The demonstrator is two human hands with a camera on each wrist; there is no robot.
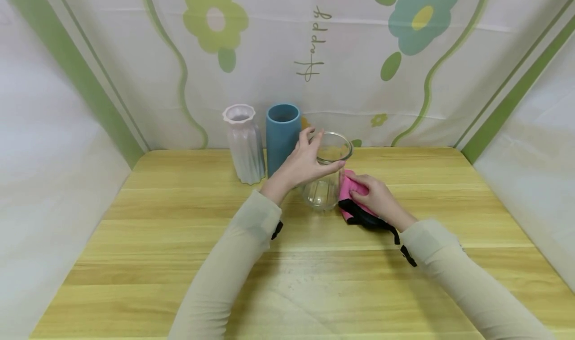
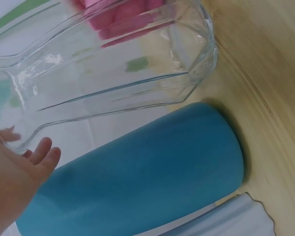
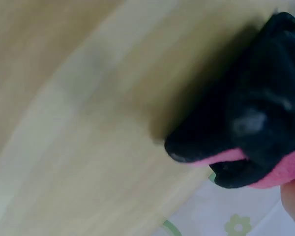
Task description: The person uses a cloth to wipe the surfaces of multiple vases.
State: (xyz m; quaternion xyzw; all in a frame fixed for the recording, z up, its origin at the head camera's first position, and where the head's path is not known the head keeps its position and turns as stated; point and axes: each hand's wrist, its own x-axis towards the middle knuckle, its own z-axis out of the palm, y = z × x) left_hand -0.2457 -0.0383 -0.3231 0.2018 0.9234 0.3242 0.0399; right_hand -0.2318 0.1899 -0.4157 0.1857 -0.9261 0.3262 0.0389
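A clear glass vase [image 1: 324, 192] with a flared rim stands on the wooden table in the head view. My left hand [image 1: 306, 161] grips it round the neck, thumb on the near side and fingers on the left. In the left wrist view the ribbed glass vase [image 2: 113, 91] spans the upper part, with pink showing through it. My right hand [image 1: 376, 196] pinches a folded pink cloth [image 1: 348, 186] with black trim against the vase's right side. The cloth's black part [image 3: 265, 113] fills the right of the right wrist view.
Just left of the glass vase stands a tall blue vase [image 1: 280, 143]. Farther left is a pale, pleated vase [image 1: 246, 153] with a scalloped rim. A flower-printed curtain [image 1: 269, 80] hangs behind the table [image 1: 179, 260].
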